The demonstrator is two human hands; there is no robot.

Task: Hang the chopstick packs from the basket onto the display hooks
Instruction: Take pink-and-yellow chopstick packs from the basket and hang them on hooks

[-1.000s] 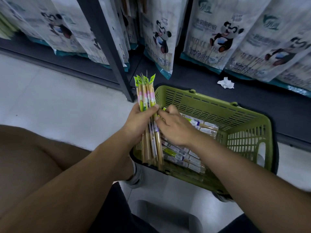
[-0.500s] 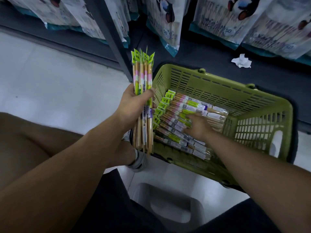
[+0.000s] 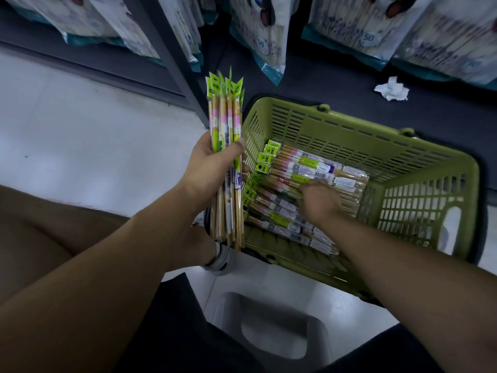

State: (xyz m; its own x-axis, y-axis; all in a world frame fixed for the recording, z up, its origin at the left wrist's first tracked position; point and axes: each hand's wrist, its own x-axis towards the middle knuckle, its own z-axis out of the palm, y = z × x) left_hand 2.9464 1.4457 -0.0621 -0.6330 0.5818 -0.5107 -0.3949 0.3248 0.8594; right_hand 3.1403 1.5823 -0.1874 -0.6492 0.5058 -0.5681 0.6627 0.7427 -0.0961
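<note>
Packs (image 3: 309,166) lie in basket (image 3: 349,141), none visibly hung; left hand (image 3: 212,168), at 9 o'clock, clasps a bundle (image 3: 226,119); right hand's (image 3: 320,201) grip unclear.

Shop — hung packs (image 3: 265,36); shopping basket (image 3: 376,126)

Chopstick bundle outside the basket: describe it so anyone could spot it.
Find the green basket on the floor. At its left rim, the left hand grips a chopstick bundle. Unlike the packs lying flat inside, it stands upright, green tabs up.
</note>
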